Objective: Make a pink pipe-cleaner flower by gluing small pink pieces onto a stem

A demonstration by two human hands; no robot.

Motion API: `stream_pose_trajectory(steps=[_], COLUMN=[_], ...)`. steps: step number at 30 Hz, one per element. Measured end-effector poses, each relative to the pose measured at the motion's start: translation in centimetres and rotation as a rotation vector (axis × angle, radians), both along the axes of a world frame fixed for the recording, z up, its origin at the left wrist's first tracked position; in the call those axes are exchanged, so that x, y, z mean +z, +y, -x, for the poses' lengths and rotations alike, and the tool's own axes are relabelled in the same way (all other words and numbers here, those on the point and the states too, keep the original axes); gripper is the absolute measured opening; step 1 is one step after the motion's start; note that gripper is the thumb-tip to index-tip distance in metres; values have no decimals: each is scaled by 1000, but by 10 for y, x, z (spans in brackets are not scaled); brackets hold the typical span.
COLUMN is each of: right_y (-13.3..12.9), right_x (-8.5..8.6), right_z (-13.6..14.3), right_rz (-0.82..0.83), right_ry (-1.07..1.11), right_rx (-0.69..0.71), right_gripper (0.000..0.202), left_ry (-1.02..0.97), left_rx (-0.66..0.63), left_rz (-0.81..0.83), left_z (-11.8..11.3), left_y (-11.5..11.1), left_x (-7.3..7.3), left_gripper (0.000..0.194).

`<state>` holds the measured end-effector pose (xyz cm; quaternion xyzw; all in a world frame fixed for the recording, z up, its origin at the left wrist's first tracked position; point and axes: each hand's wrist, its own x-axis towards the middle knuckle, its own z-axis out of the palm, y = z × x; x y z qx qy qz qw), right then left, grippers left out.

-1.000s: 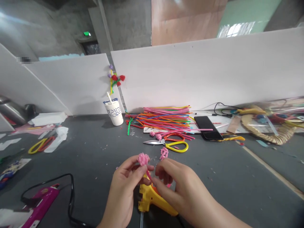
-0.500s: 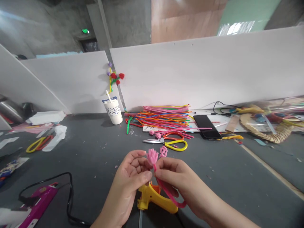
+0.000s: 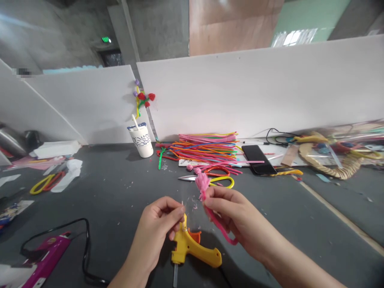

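My right hand [image 3: 231, 212] pinches the stem of a pink pipe-cleaner flower [image 3: 203, 183], its fluffy head up and its stem curving down below the fingers. To the left, my left hand [image 3: 163, 222] is closed with thumb and forefinger pressed together; what lies between them is too small to make out. A yellow glue gun [image 3: 196, 252] with an orange trigger lies between my hands, its nozzle beside my left fingertips and a clear stick at its rear. Scissors [image 3: 223, 182] with red and yellow handles lie partly behind the flower head.
Behind are a pile of coloured pipe cleaners [image 3: 207, 149], a black phone [image 3: 258, 160] and a white cup [image 3: 142, 140] with a straw. A purple device [image 3: 49, 260] with a black cable lies at left. A wicker ring [image 3: 327, 164] sits at right.
My right hand has lifted the pink flower up and slightly right. My left hand has come away from it, moved left and closed its fingers near the glue gun's nozzle.
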<state>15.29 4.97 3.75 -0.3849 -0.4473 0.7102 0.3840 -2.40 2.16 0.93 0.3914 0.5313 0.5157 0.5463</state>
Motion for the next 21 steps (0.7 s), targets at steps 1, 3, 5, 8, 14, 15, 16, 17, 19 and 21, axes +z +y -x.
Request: stream_pose_trajectory(steps=[1,3,5,8,14,15,16,17,19,21], right_y=[2,6,9,10,11,11,11,10,7,2], right_x=[1,4,6,9,14,15,15,14,10,2], right_z=[-3,-9,-13,-15,-21,-22,-23,-23,-19,-12], right_rz=[-14,-38,-56,-74,-163,-175,-184,-188,-186,-168], right_ry=[4,10,17,19,-7,-11,-18,-29,-58,-90], right_rx=[-30,-84,-110,-95,-181,-198,-202,-194,-151,-85], right_gripper=[22,23,24,24,24,24,24,23,21,18], left_ry=[7,48,149,298,506,518,520,515,496,468], left_rx=[10,21,14,8,50,58,62,56,39,22], left_rz=[4,16,-5,-68,-98,-105,-114,-121,-143,-178], left_z=[1,3,6,9,20,22,22,22,20,17], left_y=[1,3,5,12,30,32,34,34,33,30], left_x=[0,0,-3,-9,-22,-23,-24,-25,-25,-23], left_gripper=[26,30,39,52,39,31,22,18,23,33])
